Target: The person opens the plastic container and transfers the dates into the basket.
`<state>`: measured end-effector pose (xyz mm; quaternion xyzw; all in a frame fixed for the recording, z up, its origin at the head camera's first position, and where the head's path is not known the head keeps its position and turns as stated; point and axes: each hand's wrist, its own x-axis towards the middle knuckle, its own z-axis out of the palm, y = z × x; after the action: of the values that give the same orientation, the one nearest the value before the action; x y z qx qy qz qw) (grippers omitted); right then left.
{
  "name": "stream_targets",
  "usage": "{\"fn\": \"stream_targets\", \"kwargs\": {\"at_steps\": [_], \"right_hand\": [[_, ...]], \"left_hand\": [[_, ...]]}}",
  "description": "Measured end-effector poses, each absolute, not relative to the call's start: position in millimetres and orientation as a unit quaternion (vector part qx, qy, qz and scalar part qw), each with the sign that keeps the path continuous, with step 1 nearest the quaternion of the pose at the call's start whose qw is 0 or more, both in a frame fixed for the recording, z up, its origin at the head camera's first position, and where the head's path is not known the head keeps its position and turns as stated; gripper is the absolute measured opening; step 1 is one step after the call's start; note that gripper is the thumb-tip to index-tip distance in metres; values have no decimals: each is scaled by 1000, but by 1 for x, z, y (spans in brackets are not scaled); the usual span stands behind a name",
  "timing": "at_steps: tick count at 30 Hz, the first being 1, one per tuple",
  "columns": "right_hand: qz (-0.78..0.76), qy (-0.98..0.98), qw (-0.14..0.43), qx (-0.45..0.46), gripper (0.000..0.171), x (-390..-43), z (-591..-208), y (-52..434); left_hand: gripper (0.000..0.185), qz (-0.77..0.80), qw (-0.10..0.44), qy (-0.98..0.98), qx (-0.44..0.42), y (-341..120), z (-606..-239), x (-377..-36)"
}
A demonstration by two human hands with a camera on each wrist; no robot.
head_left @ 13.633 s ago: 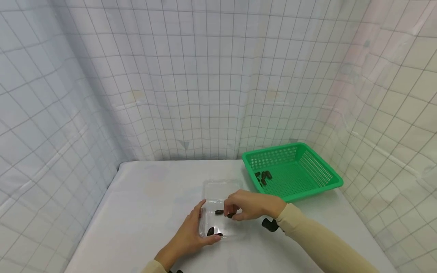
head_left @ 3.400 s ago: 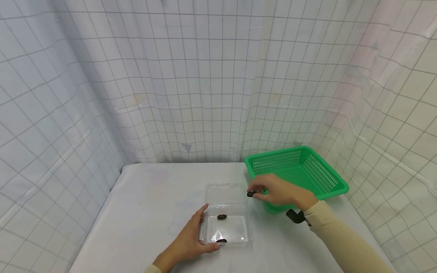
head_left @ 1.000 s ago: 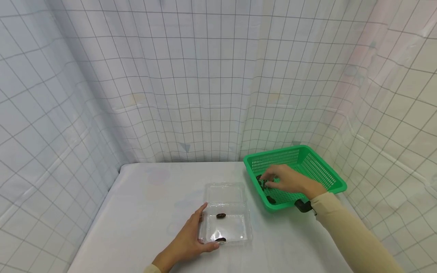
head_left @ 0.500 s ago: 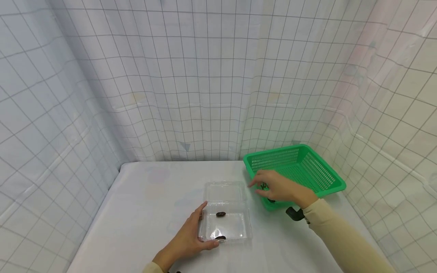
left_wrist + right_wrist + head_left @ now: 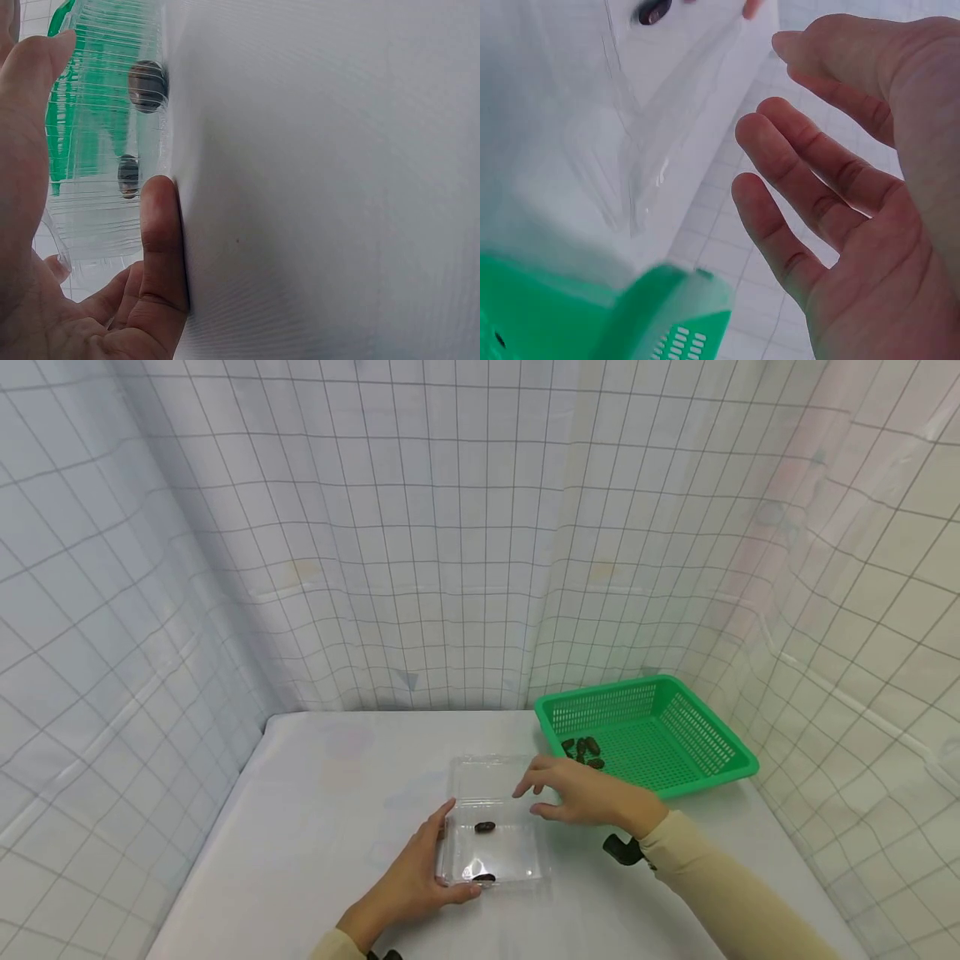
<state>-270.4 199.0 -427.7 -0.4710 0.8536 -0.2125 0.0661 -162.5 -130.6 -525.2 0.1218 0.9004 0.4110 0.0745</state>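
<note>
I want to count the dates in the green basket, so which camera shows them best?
The head view: the dark dates lie clustered in the green basket's near corner. The right wrist view shows only the basket's rim; the left wrist view shows just a green blur through the clear plastic.

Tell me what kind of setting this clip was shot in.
Probably a staged recording booth, not a home or shop: grid-lined white sheeting hangs on three sides of a white table bearing only a green basket and a clear plastic box.
</note>
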Motion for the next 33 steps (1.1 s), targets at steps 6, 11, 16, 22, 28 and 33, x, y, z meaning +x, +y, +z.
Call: {"fn": "stream_targets", "kwargs": {"at_steps": [6, 11, 16, 22, 28, 33], "right_hand": [[-213, 844, 118, -477, 28, -262, -434, 181], [-203, 832, 152, -493, 32, -258, -441, 163], [-175, 820, 184, -513, 39, -259, -453, 147], [-156, 790, 211, -554, 45, -261, -463, 132], [-132, 762, 225, -592, 51, -264, -469, 117], [-119, 747, 259, -601, 53, -266, -473, 107]], "left_hand": [[141, 410, 73, 901, 125, -131, -526, -164], [140, 415, 77, 898, 123, -131, -524, -164], [139, 409, 73, 901, 128, -132, -524, -163], [139, 405, 70, 902, 133, -132, -528, -165], [138, 410, 72, 900, 132, -133, -527, -164], [138, 410, 74, 899, 135, -133, -527, -164]]}}
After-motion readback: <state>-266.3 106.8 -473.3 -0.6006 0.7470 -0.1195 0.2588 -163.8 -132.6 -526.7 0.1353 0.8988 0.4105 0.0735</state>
